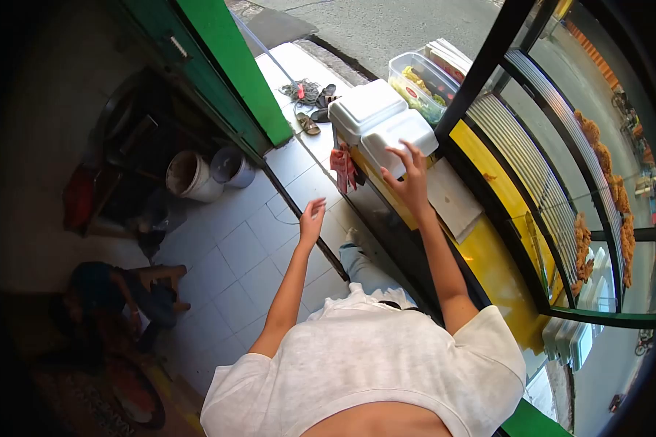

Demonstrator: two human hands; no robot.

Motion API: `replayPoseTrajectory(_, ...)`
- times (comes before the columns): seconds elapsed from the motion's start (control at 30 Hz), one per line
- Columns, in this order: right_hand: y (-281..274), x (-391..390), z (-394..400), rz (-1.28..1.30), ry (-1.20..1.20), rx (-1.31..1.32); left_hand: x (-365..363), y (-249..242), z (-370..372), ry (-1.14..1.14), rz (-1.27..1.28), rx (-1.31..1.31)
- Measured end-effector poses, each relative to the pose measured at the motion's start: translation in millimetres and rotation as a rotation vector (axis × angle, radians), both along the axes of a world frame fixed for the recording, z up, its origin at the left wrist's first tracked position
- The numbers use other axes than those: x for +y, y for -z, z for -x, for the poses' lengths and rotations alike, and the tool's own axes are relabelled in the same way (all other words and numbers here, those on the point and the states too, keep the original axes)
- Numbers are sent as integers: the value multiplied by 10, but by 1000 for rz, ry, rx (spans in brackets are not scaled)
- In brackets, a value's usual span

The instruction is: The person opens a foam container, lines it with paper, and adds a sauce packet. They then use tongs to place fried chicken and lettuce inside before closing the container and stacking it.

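Observation:
Two white foam takeout boxes stand on the counter's far end, the rear foam box (368, 108) just behind the front foam box (395, 138). My right hand (413, 182) is over the front box, fingers apart and bent, the fingertips overlapping its lid in this view. Between thumb and fingers nothing shows. My left hand (313, 220) hangs in the air above the tiled floor, away from the counter, its fingers loosely stretched and nothing in it. Red cloth or plastic (344, 167) dangles from the counter's side below the boxes.
A clear plastic tub (423, 84) with yellow packets sits behind the boxes. On the right, a glass display case (532, 171) holds fried pieces (611, 182). A metal plate (452, 200) lies on the yellow counter (499, 255). Leftward are buckets (194, 177), sandals (308, 124) and a seated person (116, 291).

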State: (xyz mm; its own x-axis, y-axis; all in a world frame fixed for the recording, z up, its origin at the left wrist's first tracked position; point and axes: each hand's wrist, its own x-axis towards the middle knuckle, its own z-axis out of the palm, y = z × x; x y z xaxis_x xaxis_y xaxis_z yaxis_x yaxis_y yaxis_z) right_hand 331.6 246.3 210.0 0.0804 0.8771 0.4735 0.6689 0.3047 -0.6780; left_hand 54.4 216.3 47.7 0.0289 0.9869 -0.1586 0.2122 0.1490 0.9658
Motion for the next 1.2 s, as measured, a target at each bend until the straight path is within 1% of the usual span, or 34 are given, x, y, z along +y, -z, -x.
replayPoseTrajectory(0.03, -5, 121, -46, -44, 53, -156, 193, -278, -148, 34, -5, -18)
replayPoseTrajectory(0.07, 18, 189, -90, -38, 52, -156, 333, -469, -255, 34, 1, -18)
replayPoseTrajectory(0.13, 43, 401, -178, 93, 34, -316, 662, -784, -401, 126, 57, -97)
replayPoseTrajectory(0.17, 52, 467, -208, 93, 35, -313, 766, -901, -453, 127, 56, -94)
replayPoseTrajectory(0.23, 64, 521, -235, 202, -46, -345, 981, -1060, -527, 195, -94, 101)
replayPoseTrajectory(0.27, 55, 533, -225, 257, -42, -364, 1108, -1113, -542, 239, -82, 126)
replayPoseTrajectory(0.3, 37, 539, -211, 353, -48, -357, 1218, -1098, -573, 244, -81, 128)
replayPoseTrajectory(0.37, -3, 542, -171, 451, -56, -345, 1397, -1023, -646, 222, -345, 284)
replayPoseTrajectory(0.4, -5, 553, -160, 455, -51, -343, 1520, -1000, -662, 288, -283, 287)
replayPoseTrajectory(0.43, -5, 565, -155, 465, -58, -322, 1594, -976, -689, 294, -281, 284)
replayPoseTrajectory(0.5, -2, 609, -151, 482, -57, -298, 1725, -995, -753, 332, -335, 265)
replayPoseTrajectory(0.53, 0, 621, -155, 477, -76, -276, 1793, -1020, -792, 362, -246, 167)
replayPoseTrajectory(0.57, -6, 635, -169, 475, -96, -255, 1849, -986, -814, 371, -237, 160)
replayPoseTrajectory(0.63, -31, 653, -173, 502, -95, -231, 1911, -900, -824, 372, -360, 240)
replayPoseTrajectory(0.7, -38, 672, -176, 467, -103, -215, 1917, -846, -841, 382, -338, 226)
replayPoseTrajectory(0.8, -98, 673, -174, 491, -101, -200, 1901, -839, -860, 400, -308, 238)
replayPoseTrajectory(0.9, -158, 660, -158, 510, -100, -141, 1896, -806, -861, 394, -338, 296)
replayPoseTrajectory(0.97, -209, 643, -133, 508, -79, -132, 1894, -812, -865, 378, -309, 176)
replayPoseTrajectory(1.0, -235, 622, -121, 509, -77, -127, 1903, -805, -859, 391, -311, 170)
replayPoseTrajectory(1.03, -256, 598, -109, 510, -65, -128, 1903, -798, -850, 396, -250, 140)
replayPoseTrajectory(1.07, -262, 576, -95, 472, -49, -133, 1903, -788, -839, 400, -189, 112)
replayPoseTrajectory(1.13, -268, 535, -80, 433, -23, -138, 1917, -746, -827, 415, -146, 64)
replayPoseTrajectory(1.2, -242, 500, -86, 292, 38, -138, 1919, -763, -788, 430, -103, 20)
